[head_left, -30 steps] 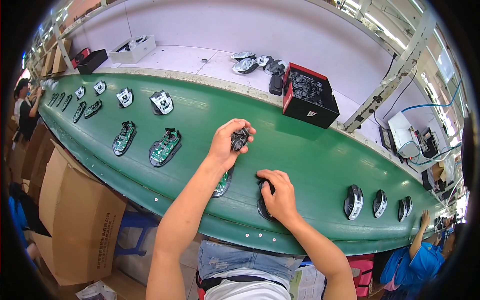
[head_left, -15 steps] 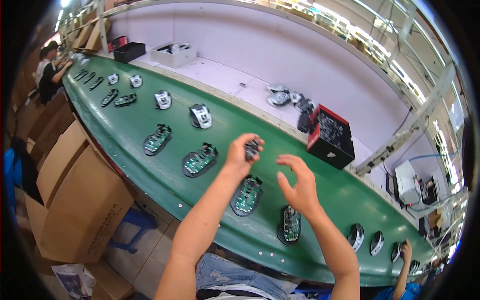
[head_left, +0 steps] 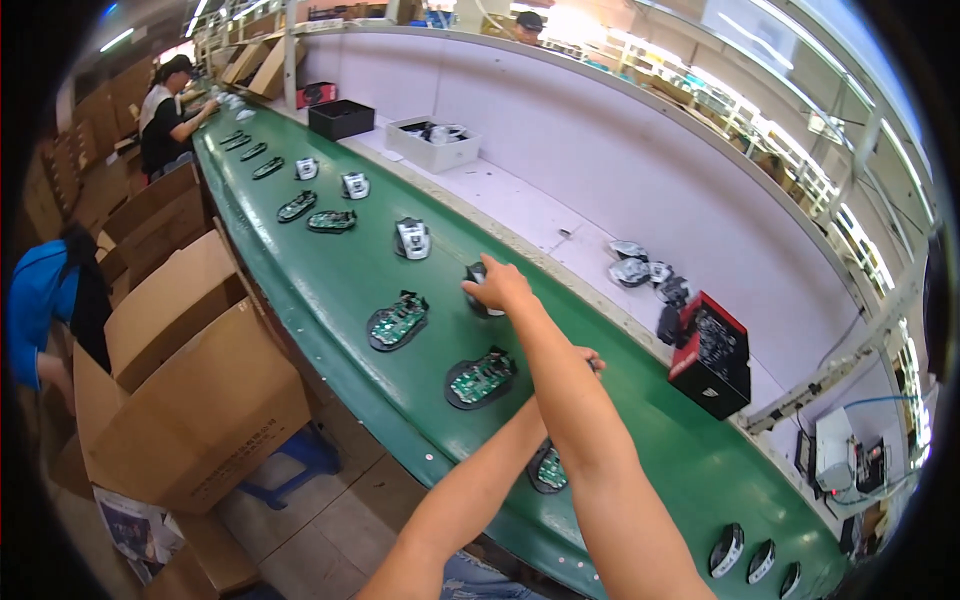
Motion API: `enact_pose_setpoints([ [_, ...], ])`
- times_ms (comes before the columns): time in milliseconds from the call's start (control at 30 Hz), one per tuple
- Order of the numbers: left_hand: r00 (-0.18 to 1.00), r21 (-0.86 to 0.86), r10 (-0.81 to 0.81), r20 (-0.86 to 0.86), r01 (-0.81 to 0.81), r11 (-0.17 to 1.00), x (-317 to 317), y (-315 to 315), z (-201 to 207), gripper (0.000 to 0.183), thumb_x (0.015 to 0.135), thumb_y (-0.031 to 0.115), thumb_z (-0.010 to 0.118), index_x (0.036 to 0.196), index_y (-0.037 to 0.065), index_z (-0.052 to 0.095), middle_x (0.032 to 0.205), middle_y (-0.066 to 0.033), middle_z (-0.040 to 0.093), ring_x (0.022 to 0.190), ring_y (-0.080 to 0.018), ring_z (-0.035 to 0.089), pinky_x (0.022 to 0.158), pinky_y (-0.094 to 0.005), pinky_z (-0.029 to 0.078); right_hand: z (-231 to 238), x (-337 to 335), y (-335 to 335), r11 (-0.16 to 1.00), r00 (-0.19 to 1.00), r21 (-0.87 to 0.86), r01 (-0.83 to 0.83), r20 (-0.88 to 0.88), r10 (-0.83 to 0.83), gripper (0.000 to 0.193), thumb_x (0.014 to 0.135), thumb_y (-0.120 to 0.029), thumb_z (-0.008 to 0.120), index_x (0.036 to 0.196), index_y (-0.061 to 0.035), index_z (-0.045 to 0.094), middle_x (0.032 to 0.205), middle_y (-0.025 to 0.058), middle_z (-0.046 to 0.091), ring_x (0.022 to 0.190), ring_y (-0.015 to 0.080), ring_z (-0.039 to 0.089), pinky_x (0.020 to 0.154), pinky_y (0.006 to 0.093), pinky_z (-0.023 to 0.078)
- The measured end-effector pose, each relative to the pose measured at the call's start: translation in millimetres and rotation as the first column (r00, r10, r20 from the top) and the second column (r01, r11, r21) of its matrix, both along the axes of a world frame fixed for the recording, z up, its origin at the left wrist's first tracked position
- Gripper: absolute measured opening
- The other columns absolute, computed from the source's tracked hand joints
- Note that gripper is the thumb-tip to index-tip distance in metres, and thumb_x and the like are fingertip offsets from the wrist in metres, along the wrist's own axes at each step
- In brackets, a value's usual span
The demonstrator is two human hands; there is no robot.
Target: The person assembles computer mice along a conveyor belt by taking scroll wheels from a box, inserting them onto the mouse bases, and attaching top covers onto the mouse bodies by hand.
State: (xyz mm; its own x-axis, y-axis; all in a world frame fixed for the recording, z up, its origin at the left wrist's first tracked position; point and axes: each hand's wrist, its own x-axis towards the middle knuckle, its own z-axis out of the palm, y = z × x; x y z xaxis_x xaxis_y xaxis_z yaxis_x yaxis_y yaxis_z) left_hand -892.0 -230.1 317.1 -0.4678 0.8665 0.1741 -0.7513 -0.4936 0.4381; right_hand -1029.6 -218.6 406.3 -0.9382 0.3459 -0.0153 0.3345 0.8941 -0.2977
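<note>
My right arm crosses over my left one. The fingers of my right hand (head_left: 503,287) are closed around the edge of a white-and-black mouse top shell (head_left: 482,300) on the green belt, partly covered by the hand. Behind my right forearm, my left hand (head_left: 590,358) is mostly hidden. Its fingertips are curled on small dark parts. Closest to my arms are mouse bases with green circuit boards: one base (head_left: 480,380) left of my left forearm, another base (head_left: 398,322) farther left, and a third base (head_left: 549,468) partly hidden between my forearms.
A red-and-black box (head_left: 712,355) of small black parts stands on the ledge beside loose silver and black shells (head_left: 630,270). More bases and shells line the green belt (head_left: 300,260). Large cardboard cartons (head_left: 200,400) stand at left. A person (head_left: 165,120) works at the far end.
My right hand has reached left across my left arm and closed on a mouse shell. My left hand is now behind the right forearm. The view has shifted left.
</note>
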Motion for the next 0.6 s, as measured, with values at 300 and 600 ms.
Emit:
enact_pose_setpoints([
  [300, 0.996, -0.221, 0.073, -0.041, -0.08, 0.972, -2.1, -11.5, 8.2, 0.017, 0.094, 0.019, 0.06, 0.102, 0.004, 0.059, 0.094, -0.0119, 0.065, 0.076, -0.0167, 0.064, 0.06, -0.0282, 0.053, -6.6, 1.7, -28.1, 0.991, 0.989, 0.012, 0.135, -0.065, -0.134, 0.054, 0.083, -0.036, 0.068, 0.135, -0.0271, 0.057, 0.137, 0.0185, 0.052, 0.121, 0.0429, 0.051, 0.1, 0.0515, 0.047],
  [600, 0.818, -0.115, 0.402, -0.411, -0.485, 0.867, 13.7, -24.7, 36.7, 0.013, 0.089, 0.021, 0.056, 0.089, 0.009, 0.06, 0.076, -0.0031, 0.058, 0.065, -0.0124, 0.057, 0.049, -0.0267, 0.04, 121.4, 219.2, -14.1, 0.962, 0.808, 0.007, -0.271, -0.542, 0.232, 0.049, 0.08, -0.017, 0.071, 0.128, -0.0094, 0.063, 0.119, 0.0153, 0.06, 0.11, 0.0287, 0.059, 0.097, 0.034, 0.044],
])
